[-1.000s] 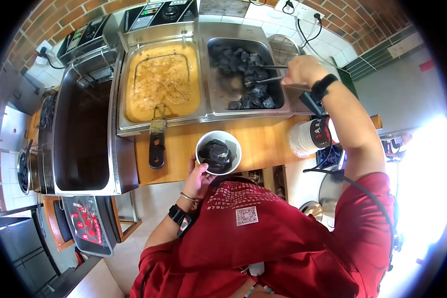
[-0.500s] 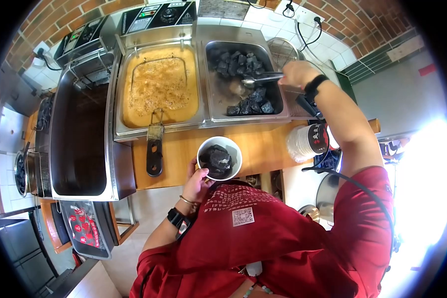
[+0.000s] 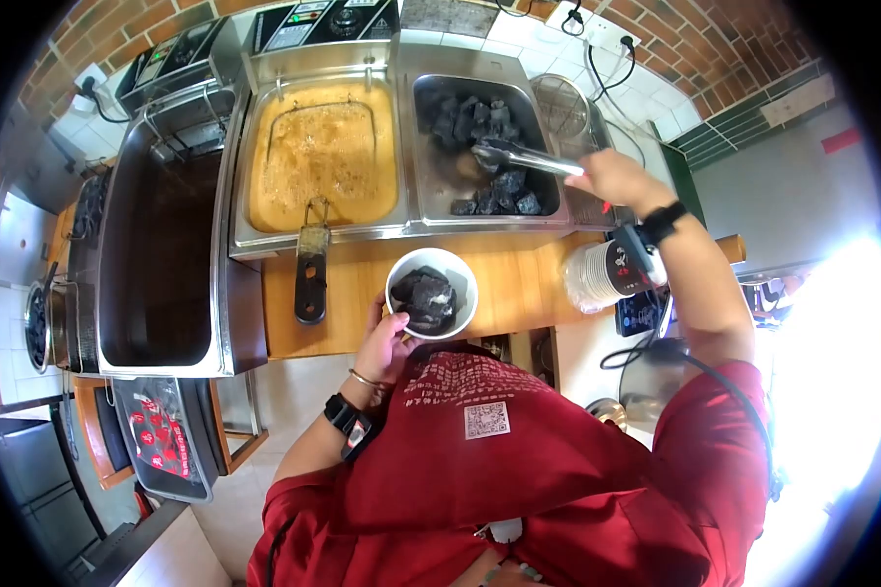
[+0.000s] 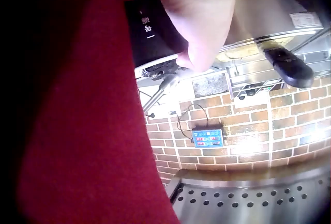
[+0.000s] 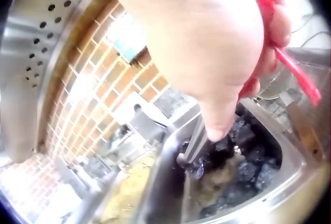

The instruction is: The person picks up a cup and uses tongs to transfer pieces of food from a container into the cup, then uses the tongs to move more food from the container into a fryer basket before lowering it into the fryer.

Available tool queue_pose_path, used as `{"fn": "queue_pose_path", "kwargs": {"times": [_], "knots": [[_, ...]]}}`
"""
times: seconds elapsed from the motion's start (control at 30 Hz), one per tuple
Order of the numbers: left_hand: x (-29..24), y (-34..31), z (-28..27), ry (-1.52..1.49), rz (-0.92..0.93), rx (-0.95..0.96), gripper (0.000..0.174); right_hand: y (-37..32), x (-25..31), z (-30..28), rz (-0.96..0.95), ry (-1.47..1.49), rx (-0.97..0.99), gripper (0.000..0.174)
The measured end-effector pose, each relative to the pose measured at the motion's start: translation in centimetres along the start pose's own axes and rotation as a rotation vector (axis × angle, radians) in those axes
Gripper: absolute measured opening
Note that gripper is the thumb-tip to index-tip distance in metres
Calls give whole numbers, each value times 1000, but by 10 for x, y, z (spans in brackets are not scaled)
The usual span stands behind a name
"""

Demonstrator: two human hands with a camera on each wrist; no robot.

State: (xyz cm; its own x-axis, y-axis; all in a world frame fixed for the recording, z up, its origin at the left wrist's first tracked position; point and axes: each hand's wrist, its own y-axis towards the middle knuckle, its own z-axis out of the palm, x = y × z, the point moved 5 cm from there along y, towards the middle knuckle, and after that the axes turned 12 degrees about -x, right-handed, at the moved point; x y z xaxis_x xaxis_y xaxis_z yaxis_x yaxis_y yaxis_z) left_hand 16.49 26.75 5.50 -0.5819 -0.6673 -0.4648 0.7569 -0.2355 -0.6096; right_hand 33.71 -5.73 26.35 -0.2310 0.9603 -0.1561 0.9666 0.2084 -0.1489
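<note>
My left hand (image 3: pixel 387 342) holds a white-rimmed paper bowl (image 3: pixel 470 293) near the front edge of the counter, thumb at the rim. Inside are several black tofu pieces (image 3: pixel 425 296). In the left wrist view the bowl (image 4: pixel 155 33) has a black outside with white characters. My right hand (image 3: pixel 622 181) grips metal tongs (image 3: pixel 538 159) with red on the handles, also seen in the right wrist view. The tongs' tips are over a steel pan (image 3: pixel 566 196) of black tofu chunks (image 3: pixel 504 196), with cloudy liquid in it. I cannot tell whether a piece is between the tips.
Left of the pan is a fryer of foaming yellow oil (image 3: pixel 318 157), with a black-handled basket (image 3: pixel 310 289) jutting over the wooden counter (image 3: pixel 519 274). Farther left stands a dark-filled vat (image 3: pixel 166 254). Stacked paper bowls (image 3: pixel 597 274) lie at the right, near a cable.
The tongs' arms were spread among the chunks, then came together; now they slant, and my right hand has shifted right and toward me. My left hand keeps the bowl in nearly the same place.
</note>
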Motion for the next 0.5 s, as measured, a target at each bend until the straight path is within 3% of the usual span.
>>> {"fn": "queue_pose_path", "kwargs": {"times": [0.17,0.23,0.3,0.5], "knots": [[-7,-5,14,42,29,31,55,-74,46,-24,-143,468,153,48],[-8,-5,16,23,45,36,55,-98,71,-26,-176,387,257,46],[-10,-7,24,-65,64,160,60,-114,82,-13,-154,478,232,44],[3,-5,25,-10,78,237,65,-142,99,4,-58,322,303,44]]}}
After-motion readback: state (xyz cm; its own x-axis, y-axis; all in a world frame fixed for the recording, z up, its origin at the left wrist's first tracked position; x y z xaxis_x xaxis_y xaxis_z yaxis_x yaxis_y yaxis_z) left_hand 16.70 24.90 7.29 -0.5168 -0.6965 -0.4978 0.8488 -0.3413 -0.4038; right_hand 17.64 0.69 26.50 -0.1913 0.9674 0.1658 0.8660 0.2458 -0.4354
